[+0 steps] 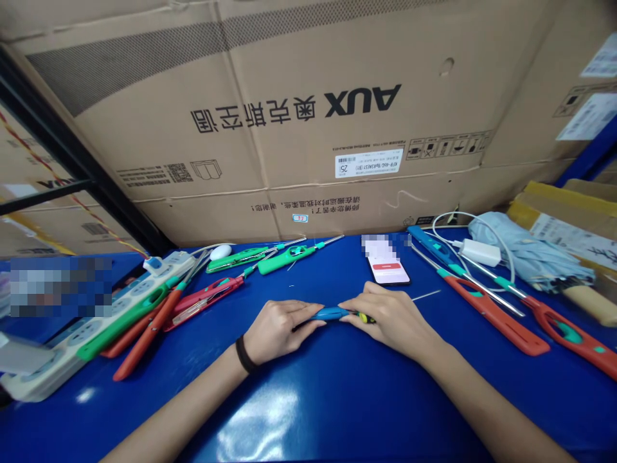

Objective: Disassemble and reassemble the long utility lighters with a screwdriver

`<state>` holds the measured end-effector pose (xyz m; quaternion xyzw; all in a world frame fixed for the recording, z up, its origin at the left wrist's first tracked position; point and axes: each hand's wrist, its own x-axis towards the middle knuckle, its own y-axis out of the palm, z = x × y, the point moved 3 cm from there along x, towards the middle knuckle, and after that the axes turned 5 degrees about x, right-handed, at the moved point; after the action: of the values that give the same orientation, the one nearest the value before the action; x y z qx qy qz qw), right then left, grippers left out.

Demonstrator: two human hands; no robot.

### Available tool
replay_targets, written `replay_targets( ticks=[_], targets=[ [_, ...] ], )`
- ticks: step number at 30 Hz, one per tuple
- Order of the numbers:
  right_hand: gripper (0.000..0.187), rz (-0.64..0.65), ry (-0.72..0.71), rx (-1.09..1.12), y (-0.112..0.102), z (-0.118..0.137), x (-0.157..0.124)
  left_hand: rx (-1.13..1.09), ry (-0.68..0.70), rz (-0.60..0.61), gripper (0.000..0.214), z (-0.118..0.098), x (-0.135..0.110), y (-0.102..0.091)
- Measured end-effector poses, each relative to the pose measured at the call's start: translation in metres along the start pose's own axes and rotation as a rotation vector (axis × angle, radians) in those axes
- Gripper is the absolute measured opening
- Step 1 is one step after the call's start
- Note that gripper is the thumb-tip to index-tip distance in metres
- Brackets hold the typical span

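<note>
Over the surface [347,399], the left hand [270,331] has a narrow grip pinching a blue casing [330,313], the right hand [393,315] likewise

blue table [308,411] — lighters [511,325], phone [385,262], power strip [89,329] on it — perhaps a folded umbrella [520,247].

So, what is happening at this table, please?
Over a shiny blue tabletop, a person's left hand pinches a slim blue plastic piece. The right hand holds its other end, with a yellow-and-black handle at its fingers. A lit black-edged phone lies beyond them. What look like long-stemmed red plastic lighters lie on both sides.
</note>
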<state>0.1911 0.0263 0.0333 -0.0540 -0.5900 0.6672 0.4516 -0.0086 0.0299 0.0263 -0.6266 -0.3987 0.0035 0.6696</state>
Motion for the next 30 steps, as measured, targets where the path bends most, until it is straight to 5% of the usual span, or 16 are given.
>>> replay_targets(
  ticks=[9,17,30],
  targets=[
    [0.018,-0.028,-0.025,-0.031,0.000,0.001,-0.001,-0.130,-0.104,-0.006,0.027,0.008,-0.001,-0.008],
    [0.018,0.016,-0.040,-0.027,0.003,0.005,-0.002,-0.263,-0.133,0.148,0.022,0.011,0.003,-0.017],
    [0.019,-0.005,-0.093,-0.008,0.004,0.011,-0.002,-0.047,0.045,0.338,0.025,-0.003,0.012,-0.027]
  ],
)
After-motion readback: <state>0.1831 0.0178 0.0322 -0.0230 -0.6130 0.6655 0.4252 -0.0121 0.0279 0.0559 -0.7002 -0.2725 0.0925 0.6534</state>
